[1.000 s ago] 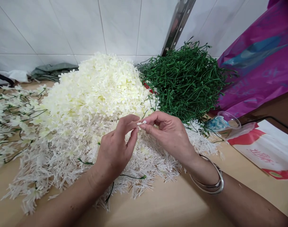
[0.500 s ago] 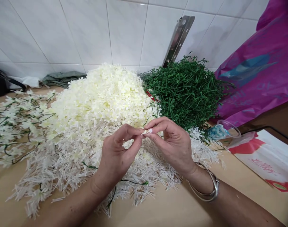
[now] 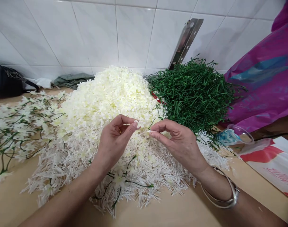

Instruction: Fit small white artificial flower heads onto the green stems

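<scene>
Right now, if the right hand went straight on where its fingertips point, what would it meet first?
Probably the left hand, pinching a small white flower just ahead; the thin stalk that the right hand pinches would touch first. Depth is uncertain.

Left hand and right hand pinch, seemingly, a white stalk.

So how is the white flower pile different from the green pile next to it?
The flower pile is creamy white; the green pile is dark green. The flower pile is little soft blossoms; the green pile is thin bent stems. The flower pile spreads wider than the green pile. Both sit heaped on the table by the tiled wall.
</scene>
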Available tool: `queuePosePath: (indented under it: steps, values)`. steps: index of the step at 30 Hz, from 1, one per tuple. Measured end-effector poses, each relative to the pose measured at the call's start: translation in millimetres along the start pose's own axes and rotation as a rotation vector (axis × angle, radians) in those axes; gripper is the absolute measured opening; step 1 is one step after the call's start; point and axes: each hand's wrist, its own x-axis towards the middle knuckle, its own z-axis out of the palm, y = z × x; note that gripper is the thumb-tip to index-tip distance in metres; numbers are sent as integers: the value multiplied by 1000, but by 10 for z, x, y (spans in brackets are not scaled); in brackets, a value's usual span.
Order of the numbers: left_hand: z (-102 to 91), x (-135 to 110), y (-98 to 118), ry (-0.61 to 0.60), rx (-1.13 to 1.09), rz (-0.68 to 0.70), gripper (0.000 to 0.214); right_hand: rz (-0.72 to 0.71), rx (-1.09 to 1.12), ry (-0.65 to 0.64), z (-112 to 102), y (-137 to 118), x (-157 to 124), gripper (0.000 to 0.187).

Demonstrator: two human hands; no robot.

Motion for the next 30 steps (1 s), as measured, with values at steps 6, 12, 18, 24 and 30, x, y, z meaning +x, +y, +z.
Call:
queuePosePath:
  steps: [6, 12, 18, 24, 30]
  values:
    - [-347, 280, 106, 389, -120, 83, 13, -19, -47, 138, -44, -44, 17, 10]
    - [-43, 81, 8, 64, -103, -69, 17, 74, 142, 101, 65, -112, -44, 9]
    - [117, -47, -19, 31, -88, -44, 14, 236, 262, 112, 139, -232, -82, 18]
    - [178, -101, -64, -17, -127, -63, 21, 294, 332, 143, 177, -162, -66, 23]
    - [187, -128, -47, -52, -76, -80, 19, 308, 305, 163, 164, -116, -43, 22]
